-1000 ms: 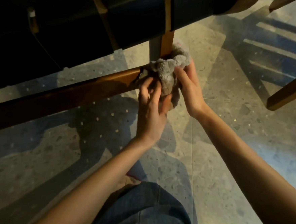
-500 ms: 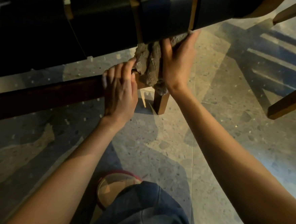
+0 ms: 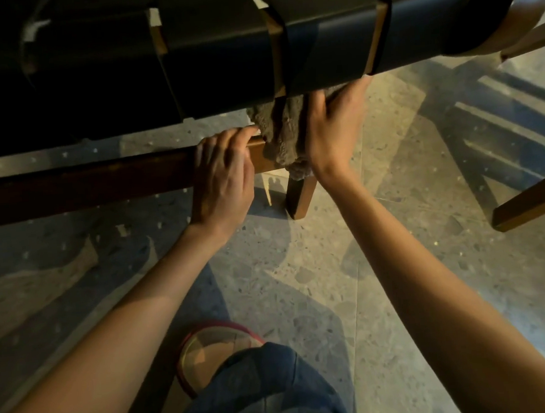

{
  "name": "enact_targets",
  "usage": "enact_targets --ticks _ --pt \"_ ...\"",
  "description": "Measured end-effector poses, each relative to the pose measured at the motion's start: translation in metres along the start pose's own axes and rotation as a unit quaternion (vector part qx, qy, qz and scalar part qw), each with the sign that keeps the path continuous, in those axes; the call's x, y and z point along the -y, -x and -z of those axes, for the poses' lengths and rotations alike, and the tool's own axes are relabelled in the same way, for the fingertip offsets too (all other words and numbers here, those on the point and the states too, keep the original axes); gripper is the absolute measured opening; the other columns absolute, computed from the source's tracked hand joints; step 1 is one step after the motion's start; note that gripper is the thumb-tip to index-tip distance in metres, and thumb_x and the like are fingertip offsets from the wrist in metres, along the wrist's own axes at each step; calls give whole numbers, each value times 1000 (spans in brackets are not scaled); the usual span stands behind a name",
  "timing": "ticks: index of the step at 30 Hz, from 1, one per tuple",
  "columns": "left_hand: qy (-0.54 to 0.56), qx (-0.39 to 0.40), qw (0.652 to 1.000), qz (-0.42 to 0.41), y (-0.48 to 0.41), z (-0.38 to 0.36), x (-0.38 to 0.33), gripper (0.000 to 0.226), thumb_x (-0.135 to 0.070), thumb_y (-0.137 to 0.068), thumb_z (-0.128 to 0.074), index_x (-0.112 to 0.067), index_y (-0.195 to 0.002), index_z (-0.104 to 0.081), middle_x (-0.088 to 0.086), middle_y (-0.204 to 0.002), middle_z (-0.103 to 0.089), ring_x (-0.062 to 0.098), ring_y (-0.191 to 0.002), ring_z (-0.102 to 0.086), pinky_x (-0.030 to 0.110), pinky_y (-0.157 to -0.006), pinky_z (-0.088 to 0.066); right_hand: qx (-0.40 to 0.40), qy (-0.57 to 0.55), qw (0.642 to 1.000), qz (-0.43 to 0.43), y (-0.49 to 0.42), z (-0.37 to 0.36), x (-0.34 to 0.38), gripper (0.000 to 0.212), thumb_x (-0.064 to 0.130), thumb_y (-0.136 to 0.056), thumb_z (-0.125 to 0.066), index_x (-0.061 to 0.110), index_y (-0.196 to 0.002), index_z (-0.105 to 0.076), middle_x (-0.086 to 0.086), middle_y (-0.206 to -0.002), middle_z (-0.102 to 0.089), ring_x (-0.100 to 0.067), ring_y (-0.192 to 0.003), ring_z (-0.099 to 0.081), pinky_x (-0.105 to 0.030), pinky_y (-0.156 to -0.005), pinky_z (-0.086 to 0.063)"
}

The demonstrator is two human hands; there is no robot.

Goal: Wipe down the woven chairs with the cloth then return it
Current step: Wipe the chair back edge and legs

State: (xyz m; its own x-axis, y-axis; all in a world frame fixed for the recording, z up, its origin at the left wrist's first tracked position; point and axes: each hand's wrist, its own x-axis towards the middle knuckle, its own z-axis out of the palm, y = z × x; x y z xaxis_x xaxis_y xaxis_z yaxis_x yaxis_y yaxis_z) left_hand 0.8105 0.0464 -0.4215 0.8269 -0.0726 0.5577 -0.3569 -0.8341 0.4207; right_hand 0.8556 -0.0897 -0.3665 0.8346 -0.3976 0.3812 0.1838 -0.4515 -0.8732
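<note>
The woven chair (image 3: 221,48) fills the top of the view, with dark straps wrapped round its wooden seat frame. A grey fluffy cloth (image 3: 280,134) is bunched round the top of the chair's front leg (image 3: 298,198), just under the seat. My right hand (image 3: 333,131) grips the cloth from the right, thumb and fingers wrapped round it and the leg. My left hand (image 3: 222,177) holds the wooden side rail (image 3: 85,184) right beside the cloth, its fingers curled over the rail's top edge.
A second chair's wooden leg (image 3: 529,207) slants in at the right edge. My knee in blue jeans (image 3: 261,394) and a red-rimmed shoe (image 3: 210,349) are at the bottom. Speckled stone floor (image 3: 413,261) lies below, crossed by shadows.
My left hand let go of the cloth and moved left onto the rail. My right hand slid the cloth up the leg to just under the seat. In the last half second almost nothing moved.
</note>
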Motion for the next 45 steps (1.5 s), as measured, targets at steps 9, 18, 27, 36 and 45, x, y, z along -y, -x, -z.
enact_targets --ticks 9,18,27,36,45 --pt "5 75 997 22 -10 5 -17 56 -34 -93 -49 -6 -141 -40 23 -130 -48 37 -120 -42 42 -102 -34 82 11 996 -27 66 38 -34 34 13 -91 -51 21 -123 -40 9 -116 -43 -12 -111 -47 -37 -101 -42" --pt "-70 117 989 50 2 31 2 59 -6 -75 -70 -11 -131 -52 29 -130 -44 47 -122 -36 56 -99 -22 136 94 981 99 84 45 -12 50 27 -83 -71 10 -122 -43 1 -110 -39 -17 -102 -44 -32 -85 -44" --pt "-62 -54 957 280 18 70 48 51 -30 -73 -67 -2 -114 -58 36 -131 -44 57 -125 -33 57 -104 -19 193 83 977 20 85 26 13 47 32 -98 -48 7 -136 -37 -6 -124 -37 -14 -104 -50 -34 -92 -50" --pt "-126 -1 991 -41 9 63 43 32 -3 -84 -49 -12 -111 -64 16 -112 -63 35 -107 -49 51 -87 -45 221 348 889 200 64 -1 7 73 32 -89 -61 1 -145 -28 -19 -142 -39 -35 -130 -35 -47 -111 -27" --pt "-427 94 888 -145 20 39 57 74 -65 -76 -58 -23 -136 -49 3 -127 -60 20 -113 -60 34 -99 -44 227 543 704 397 37 3 -26 85 65 -88 -34 -2 -139 -40 -18 -115 -59 -30 -100 -59 -37 -88 -47"
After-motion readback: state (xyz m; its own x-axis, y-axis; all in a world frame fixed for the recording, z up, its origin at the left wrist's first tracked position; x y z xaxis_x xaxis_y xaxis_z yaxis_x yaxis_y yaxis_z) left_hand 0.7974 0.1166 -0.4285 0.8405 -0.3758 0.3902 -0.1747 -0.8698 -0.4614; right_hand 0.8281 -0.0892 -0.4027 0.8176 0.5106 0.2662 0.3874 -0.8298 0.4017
